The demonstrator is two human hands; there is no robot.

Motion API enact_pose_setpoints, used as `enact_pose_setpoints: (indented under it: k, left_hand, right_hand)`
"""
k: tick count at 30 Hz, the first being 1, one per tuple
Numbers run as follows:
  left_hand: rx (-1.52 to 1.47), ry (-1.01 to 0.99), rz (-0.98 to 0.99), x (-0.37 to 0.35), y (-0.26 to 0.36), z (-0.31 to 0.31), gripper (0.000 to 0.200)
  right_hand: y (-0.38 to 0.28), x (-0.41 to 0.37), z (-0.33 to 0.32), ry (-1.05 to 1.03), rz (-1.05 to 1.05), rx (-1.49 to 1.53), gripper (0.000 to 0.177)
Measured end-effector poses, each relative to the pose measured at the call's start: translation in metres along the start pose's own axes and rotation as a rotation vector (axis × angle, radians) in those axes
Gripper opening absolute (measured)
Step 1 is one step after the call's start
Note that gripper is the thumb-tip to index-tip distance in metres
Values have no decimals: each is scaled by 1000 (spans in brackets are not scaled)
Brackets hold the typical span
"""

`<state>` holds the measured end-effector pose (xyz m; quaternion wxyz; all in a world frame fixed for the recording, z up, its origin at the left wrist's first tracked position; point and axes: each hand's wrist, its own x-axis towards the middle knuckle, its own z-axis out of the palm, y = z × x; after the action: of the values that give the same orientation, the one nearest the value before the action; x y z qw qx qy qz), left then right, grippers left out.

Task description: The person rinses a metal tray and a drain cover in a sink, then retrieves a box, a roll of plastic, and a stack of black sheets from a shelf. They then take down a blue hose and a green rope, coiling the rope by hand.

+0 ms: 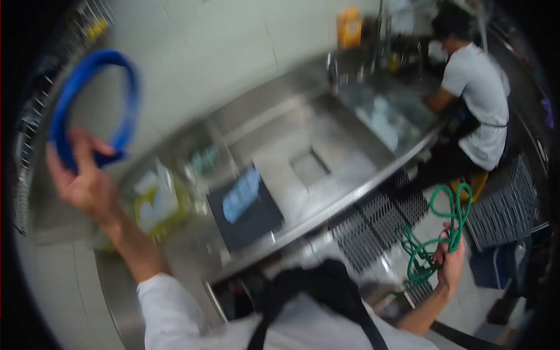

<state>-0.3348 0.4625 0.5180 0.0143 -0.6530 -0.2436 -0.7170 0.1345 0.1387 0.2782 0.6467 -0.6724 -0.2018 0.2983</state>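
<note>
My left hand [87, 178] is raised at the left, its fingers closed round the lower edge of a blue ring-shaped band [60, 114]; what the ring is I cannot make out. Low on the right, my right hand [449, 262] grips a bundle of green rope [458, 219]. Loops of the rope stand up above the fingers, and loose strands hang to the left. Between the two hands, a crumpled blue cloth [242, 195] lies on a dark flat board [248, 230] on the steel counter. Motion blurs the view.
A steel sink basin [274, 157] fills the middle, with a second sink beyond it. Another person [478, 99] bends over that sink. A yellowish container [157, 204] with plastic bags stands left on the counter. Black grid mats [379, 224] cover the floor.
</note>
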Motion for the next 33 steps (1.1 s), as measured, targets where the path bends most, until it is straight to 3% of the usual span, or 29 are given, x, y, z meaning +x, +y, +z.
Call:
enact_pose_setpoints:
  k: [1, 2, 4, 5, 6, 7, 9, 10, 13, 15, 17, 18, 20, 21, 22, 23, 24, 26, 28, 29, 33]
  left_hand:
    - [-111, -103, -389, -60, -12, -4, 12]
    - [48, -253, -770, -109, -25, -14, 11]
    - [-422, -155, -1272, -216, -91, -25, 22]
    - [-473, -112, -1497, -269, -132, -38, 27]
    - [-527, -227, -1522, -303, -178, -63, 43]
    - [-538, -214, -1547, -331, -198, -64, 43]
    - [327, -216, -1256, -353, -207, -60, 65]
    - [549, -337, -1062, -351, -199, -68, 81]
    - [571, -208, -967, -352, -164, -71, 76]
    - [113, -120, -1060, -351, -115, -52, 72]
    - [-252, -307, -1166, -334, -49, -22, 69]
    - [-488, -447, -1204, -327, -23, -8, 72]
    - [-578, -887, -1113, -346, 15, 12, 102]
    - [-595, -1048, -925, -344, 34, 28, 102]
    - [-888, -787, -1023, -376, 49, 48, 91]
    - [-991, -553, -1206, -384, 61, 61, 53]
    - [-991, -529, -1261, -385, 53, 60, 44]
    - [-997, -528, -1369, -383, 34, 54, 18]
    - [-1036, -490, -1376, -369, 20, 38, 18]
    - [-1046, -365, -1365, -365, 13, 34, 18]
    - [-868, -333, -1427, -350, -37, 10, 20]
  right_hand:
    - [13, -9, -15, 8, -24, 28, 47]
    - [20, -18, -31, -61, -6, 42, 58]
    - [14, -18, -24, -91, 44, -43, 60]
    - [-9, -22, -26, -110, 81, -144, 62]
    - [-18, -12, -22, -160, 104, -195, 67]
    - [-24, -4, -15, -157, 110, -223, 67]
    - [-32, 6, 8, -274, -42, -78, 69]
    - [-33, 6, 18, -276, -38, -84, 69]
    - [-32, 13, 53, -331, -122, -65, 73]
    - [-24, 11, 89, -342, -104, -47, 72]
    - [-20, 4, 137, -419, -59, -60, 68]
    - [-13, 2, 163, -441, -26, -10, 69]
    - [-2, -11, 214, -527, 33, 124, 72]
    - [0, -19, 237, -594, 59, 210, 74]
    - [-1, -28, 254, -657, 73, 198, 74]
    - [-3, -35, 264, -716, 89, 188, 74]
    - [-9, -36, 266, -745, 139, 141, 78]
    - [1, -25, 251, -704, 21, 40, 68]
    - [-9, -30, 229, -627, 35, -236, 49]
    - [-4, -31, 217, -611, 36, -292, 42]
    - [-4, -50, 141, -272, 74, -353, 41]
